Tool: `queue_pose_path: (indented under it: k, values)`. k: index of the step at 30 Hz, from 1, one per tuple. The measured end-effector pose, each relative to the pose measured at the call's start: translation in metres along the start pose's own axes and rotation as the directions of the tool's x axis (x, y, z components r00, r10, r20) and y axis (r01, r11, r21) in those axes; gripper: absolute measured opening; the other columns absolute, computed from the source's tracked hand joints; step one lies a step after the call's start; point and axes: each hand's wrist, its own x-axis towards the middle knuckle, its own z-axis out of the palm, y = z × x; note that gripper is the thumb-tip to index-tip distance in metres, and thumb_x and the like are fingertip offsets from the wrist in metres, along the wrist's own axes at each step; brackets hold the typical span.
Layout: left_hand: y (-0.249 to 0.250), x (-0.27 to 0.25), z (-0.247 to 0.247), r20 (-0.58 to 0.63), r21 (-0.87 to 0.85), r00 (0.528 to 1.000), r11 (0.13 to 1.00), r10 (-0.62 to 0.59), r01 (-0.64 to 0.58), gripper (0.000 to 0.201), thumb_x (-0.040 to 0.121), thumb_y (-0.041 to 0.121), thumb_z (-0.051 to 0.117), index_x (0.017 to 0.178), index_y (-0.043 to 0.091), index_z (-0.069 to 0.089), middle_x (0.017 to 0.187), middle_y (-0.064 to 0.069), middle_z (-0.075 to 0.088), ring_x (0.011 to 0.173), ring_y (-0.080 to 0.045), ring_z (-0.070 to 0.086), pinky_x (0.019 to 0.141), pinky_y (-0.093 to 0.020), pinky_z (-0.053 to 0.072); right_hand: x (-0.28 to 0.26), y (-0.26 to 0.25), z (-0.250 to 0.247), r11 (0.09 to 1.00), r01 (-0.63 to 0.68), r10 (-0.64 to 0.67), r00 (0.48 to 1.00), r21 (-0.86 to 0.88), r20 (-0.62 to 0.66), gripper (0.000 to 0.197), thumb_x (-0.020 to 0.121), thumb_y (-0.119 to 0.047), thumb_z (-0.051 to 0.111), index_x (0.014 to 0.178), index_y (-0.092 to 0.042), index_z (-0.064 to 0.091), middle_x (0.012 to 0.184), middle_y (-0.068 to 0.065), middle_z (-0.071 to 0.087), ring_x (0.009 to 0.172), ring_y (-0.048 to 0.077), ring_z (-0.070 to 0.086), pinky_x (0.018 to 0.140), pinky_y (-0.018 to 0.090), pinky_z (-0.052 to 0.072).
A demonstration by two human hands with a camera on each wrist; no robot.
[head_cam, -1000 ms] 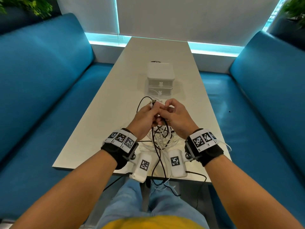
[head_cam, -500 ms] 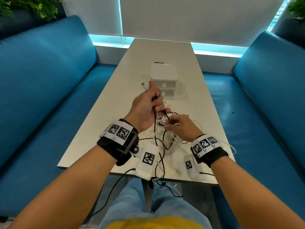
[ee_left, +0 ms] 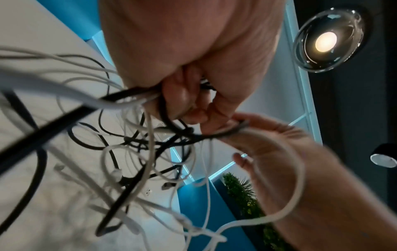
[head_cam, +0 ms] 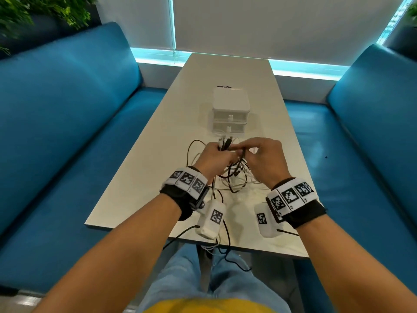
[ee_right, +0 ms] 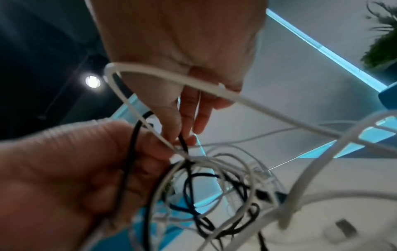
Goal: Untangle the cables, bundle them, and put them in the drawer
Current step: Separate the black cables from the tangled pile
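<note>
A tangle of black and white cables [head_cam: 237, 177] lies on the pale table [head_cam: 158, 159] just under my hands. My left hand [head_cam: 220, 152] grips a bunch of cable ends, with the plugs [head_cam: 224, 142] sticking out past the fist. In the left wrist view its fingers [ee_left: 178, 95] curl round black and white strands. My right hand [head_cam: 250, 152] meets it and pinches a black cable [ee_right: 182, 141] between thumb and fingertips [ee_right: 171, 122]. A white loop [ee_right: 163, 74] hangs over the right palm. The white two-drawer unit [head_cam: 230, 109] stands beyond, both drawers closed.
Blue benches [head_cam: 67, 132] flank the table on both sides. Some cable strands [head_cam: 223, 247] trail over the near table edge toward my lap. A dark round object [head_cam: 224, 86] peeks out behind the drawer unit.
My left hand has come back down from its raised, forward reach with the cable ends. My right hand has risen from the tangle to meet it in front of the drawers.
</note>
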Motion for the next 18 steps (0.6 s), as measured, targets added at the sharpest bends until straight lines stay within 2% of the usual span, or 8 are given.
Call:
queue_pose_path:
  k: [3,5,8,10,13,14,16,18]
  values:
    - [-0.002,0.002,0.006,-0.018,0.094,0.997,0.993,0.078,-0.076,0.013,0.079,0.02,0.062,0.067,0.022,0.066,0.061,0.002,0.054,0.056,-0.013,0.047,0.053,-0.024,0.034,0.001,-0.007,-0.004,0.993,0.025,-0.017,0.997,0.113,-0.071,0.02,0.074,0.001,0.071,0.075,-0.018,0.075,0.07,-0.014,0.068,0.072,-0.002,0.064,0.073,0.013,0.048]
    - [-0.003,0.004,0.007,-0.039,0.167,0.996,0.983,0.08,-0.072,0.027,0.085,0.026,0.058,0.061,0.015,0.057,0.056,0.001,0.05,0.052,-0.013,0.043,0.053,-0.026,0.032,-0.001,-0.008,-0.005,0.988,0.097,-0.086,0.992,0.122,-0.089,0.024,0.072,0.007,0.068,0.076,-0.016,0.075,0.072,-0.014,0.068,0.073,0.0,0.064,0.073,0.014,0.049]
    - [-0.007,0.007,0.004,-0.047,0.037,0.998,0.999,0.031,-0.029,0.024,0.077,0.033,0.057,0.055,0.023,0.056,0.054,0.004,0.049,0.047,-0.014,0.038,0.051,-0.027,0.028,-0.004,-0.006,-0.005,0.963,0.267,-0.261,0.957,0.032,-0.123,0.021,0.07,0.007,0.07,0.078,-0.012,0.076,0.077,-0.005,0.071,0.075,0.008,0.065,0.074,0.022,0.051]
    - [-0.012,0.007,-0.001,0.014,-0.035,1.0,0.999,0.026,-0.026,0.025,0.085,0.029,0.059,0.061,0.023,0.059,0.057,0.003,0.047,0.044,-0.01,0.033,0.047,-0.025,0.023,-0.003,-0.002,-0.005,0.952,0.306,-0.303,0.944,0.002,-0.131,0.019,0.07,0.006,0.071,0.079,-0.01,0.075,0.078,-0.002,0.072,0.074,0.005,0.064,0.072,0.019,0.05]
    - [-0.016,0.006,-0.007,0.12,-0.018,0.989,0.997,0.082,-0.08,0.032,0.092,0.02,0.061,0.061,0.024,0.064,0.047,0.013,0.044,0.043,-0.007,0.028,0.046,-0.025,0.02,-0.001,0.0,-0.004,0.971,0.193,-0.176,0.976,0.141,-0.127,0.02,0.071,0.008,0.07,0.077,-0.01,0.075,0.073,-0.007,0.069,0.072,-0.007,0.062,0.066,0.005,0.042]
    - [-0.016,0.005,-0.008,0.141,-0.003,0.985,0.995,0.103,-0.104,0.033,0.092,0.017,0.062,0.061,0.025,0.068,0.046,0.013,0.045,0.044,-0.007,0.028,0.046,-0.025,0.02,0.0,0.0,-0.003,0.966,0.135,-0.11,0.987,0.223,-0.119,0.021,0.071,0.009,0.071,0.074,-0.012,0.074,0.071,-0.008,0.069,0.07,-0.005,0.063,0.065,0.006,0.043]
    - [-0.014,0.004,-0.01,0.172,0.023,0.977,0.991,0.128,-0.134,0.027,0.09,0.013,0.064,0.067,0.024,0.072,0.047,0.012,0.045,0.044,-0.007,0.028,0.047,-0.026,0.02,0.001,-0.001,-0.001,0.933,0.048,-0.012,0.995,0.357,-0.102,0.027,0.071,0.009,0.071,0.071,-0.018,0.073,0.067,-0.01,0.07,0.068,0.005,0.068,0.066,0.016,0.052]
    - [-0.012,0.002,-0.011,0.205,0.066,0.968,0.985,0.141,-0.158,0.032,0.09,0.012,0.064,0.063,0.027,0.071,0.046,0.014,0.046,0.045,-0.007,0.029,0.047,-0.026,0.022,0.003,-0.002,0.001,0.914,0.011,0.027,0.996,0.405,-0.087,0.03,0.071,0.008,0.071,0.07,-0.022,0.072,0.065,-0.01,0.07,0.068,0.012,0.069,0.066,0.023,0.055]
